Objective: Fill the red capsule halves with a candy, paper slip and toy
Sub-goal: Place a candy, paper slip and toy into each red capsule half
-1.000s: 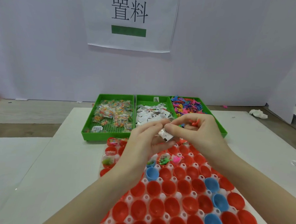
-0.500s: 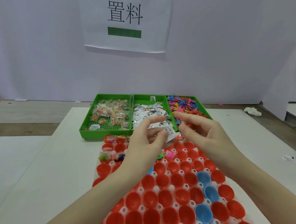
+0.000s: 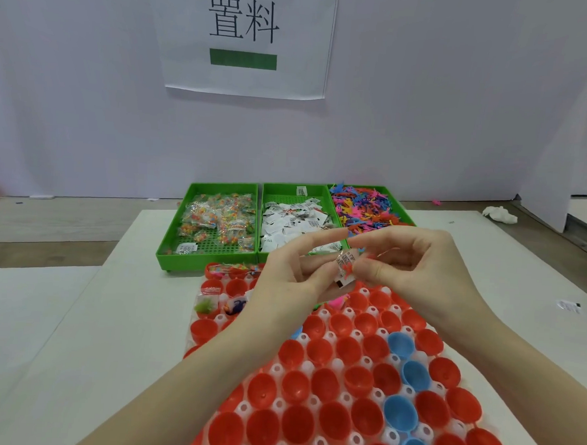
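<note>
My right hand [image 3: 416,262] has closed in to meet my left hand [image 3: 296,273], and both now pinch the slip [image 3: 345,269] with a small red toy between them. I judge I'm pairing items; next they must drop into a red half [image 3: 365,324] just below. White table [image 3: 110,314], green trays [image 3: 214,218] beyond, wall sign [image 3: 244,36].

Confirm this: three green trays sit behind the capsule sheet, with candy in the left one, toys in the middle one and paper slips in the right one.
Not quite. The head view shows candy in the left tray, but the paper slips fill the middle tray and the toys fill the right tray. All three do sit behind the capsule sheet.
</note>
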`<state>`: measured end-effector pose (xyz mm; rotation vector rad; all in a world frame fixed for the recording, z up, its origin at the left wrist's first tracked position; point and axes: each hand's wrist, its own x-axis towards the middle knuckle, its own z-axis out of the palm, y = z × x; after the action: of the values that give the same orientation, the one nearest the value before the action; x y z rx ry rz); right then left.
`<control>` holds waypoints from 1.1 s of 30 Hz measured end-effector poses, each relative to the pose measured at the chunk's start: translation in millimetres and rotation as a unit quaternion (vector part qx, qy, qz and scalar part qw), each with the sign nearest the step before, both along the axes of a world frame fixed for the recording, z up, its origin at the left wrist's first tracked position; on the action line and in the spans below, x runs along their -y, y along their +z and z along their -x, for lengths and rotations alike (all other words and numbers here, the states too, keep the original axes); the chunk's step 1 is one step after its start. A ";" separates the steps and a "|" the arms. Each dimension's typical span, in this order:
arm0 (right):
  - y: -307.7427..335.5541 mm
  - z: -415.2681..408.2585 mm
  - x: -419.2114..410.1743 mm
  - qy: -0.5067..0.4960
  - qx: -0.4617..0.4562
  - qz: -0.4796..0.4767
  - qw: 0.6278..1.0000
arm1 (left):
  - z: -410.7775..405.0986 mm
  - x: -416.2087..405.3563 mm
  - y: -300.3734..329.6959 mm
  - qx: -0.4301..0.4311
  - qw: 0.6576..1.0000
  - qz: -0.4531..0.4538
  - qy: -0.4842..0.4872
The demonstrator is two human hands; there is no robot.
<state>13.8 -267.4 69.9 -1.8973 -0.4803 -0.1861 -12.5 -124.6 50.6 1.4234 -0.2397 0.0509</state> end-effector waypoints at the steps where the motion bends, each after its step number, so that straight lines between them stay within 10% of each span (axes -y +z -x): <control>1: -0.2 -0.5 -0.6 -0.009 0.009 0.023 1.000 | -0.2 -0.5 0.6 0.003 1.000 -0.014 -0.003; 16: -15.9 -39.1 8.0 -0.051 0.044 0.098 0.993 | -46.5 12.6 -13.4 -0.044 0.992 -0.116 0.017; 19: -31.7 -50.4 20.6 -0.060 0.002 0.144 0.988 | -48.8 9.1 -29.7 0.046 0.929 -0.365 0.053; 23: -52.0 -58.2 27.7 -0.052 -0.011 0.214 0.975 | -51.1 5.5 -54.3 0.171 0.762 -0.622 0.056; 33: -65.6 -68.6 16.0 0.030 0.016 0.403 0.914 | -54.6 4.8 -69.3 0.253 0.666 -0.697 0.080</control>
<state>82.5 -283.4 4.2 -2.6829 -0.7064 0.0394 42.0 -129.4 -18.7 2.9844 -0.7061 0.5083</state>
